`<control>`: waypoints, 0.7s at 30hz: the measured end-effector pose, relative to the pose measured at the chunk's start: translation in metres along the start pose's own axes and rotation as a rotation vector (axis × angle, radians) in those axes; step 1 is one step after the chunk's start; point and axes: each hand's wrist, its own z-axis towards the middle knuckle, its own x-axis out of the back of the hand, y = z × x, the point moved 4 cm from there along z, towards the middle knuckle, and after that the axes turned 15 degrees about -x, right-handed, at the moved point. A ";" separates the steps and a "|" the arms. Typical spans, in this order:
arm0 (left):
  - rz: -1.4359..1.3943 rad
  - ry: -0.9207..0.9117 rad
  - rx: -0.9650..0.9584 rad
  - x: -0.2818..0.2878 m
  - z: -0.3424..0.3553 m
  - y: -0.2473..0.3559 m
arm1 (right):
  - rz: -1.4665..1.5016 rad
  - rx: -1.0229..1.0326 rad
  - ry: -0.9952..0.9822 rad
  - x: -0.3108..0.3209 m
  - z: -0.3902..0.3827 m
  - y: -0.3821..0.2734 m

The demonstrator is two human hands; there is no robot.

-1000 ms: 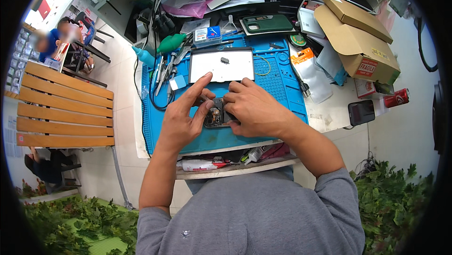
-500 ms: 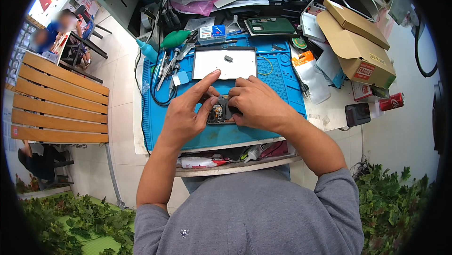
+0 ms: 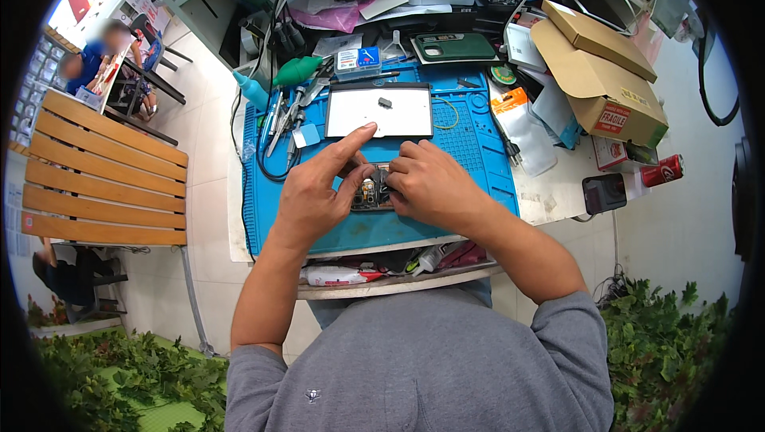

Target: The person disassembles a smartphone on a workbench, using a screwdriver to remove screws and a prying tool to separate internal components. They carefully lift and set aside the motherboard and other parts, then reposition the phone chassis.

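An opened phone with bare inner parts and a camera block lies flat on the blue work mat, between my two hands. My left hand grips its left side, thumb on the upper left beside the cameras and index finger stretched forward. Over the right side of the phone curls my right hand, its fingers bent and touching it. Those fingertips are partly hidden, and whether they pinch a small part I cannot tell. Just beyond the hands sits a white tray with a small dark piece on it.
Screwdrivers and tweezers, a green blower and a light-blue bottle stand at the left. A green phone case lies behind the tray. To the right are a cardboard box, a red can and a dark device.
My right hand has shifted slightly left over the phone, its fingers a little more tucked. My left hand keeps nearly the same hold. The phone stays in place.
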 end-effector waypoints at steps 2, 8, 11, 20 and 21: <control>0.002 0.002 0.016 0.000 0.000 0.000 | 0.007 0.011 0.025 0.000 -0.001 -0.001; -0.029 -0.010 0.037 0.000 0.001 0.001 | -0.020 0.080 0.116 -0.006 -0.007 -0.003; -0.066 -0.027 0.030 0.000 0.002 0.002 | -0.004 0.167 0.184 -0.007 -0.010 -0.002; 0.007 -0.128 0.010 0.002 0.005 0.003 | -0.019 0.198 0.198 -0.008 -0.009 -0.002; 0.007 -0.113 0.017 0.003 0.007 0.004 | -0.004 0.201 0.197 -0.009 -0.010 -0.001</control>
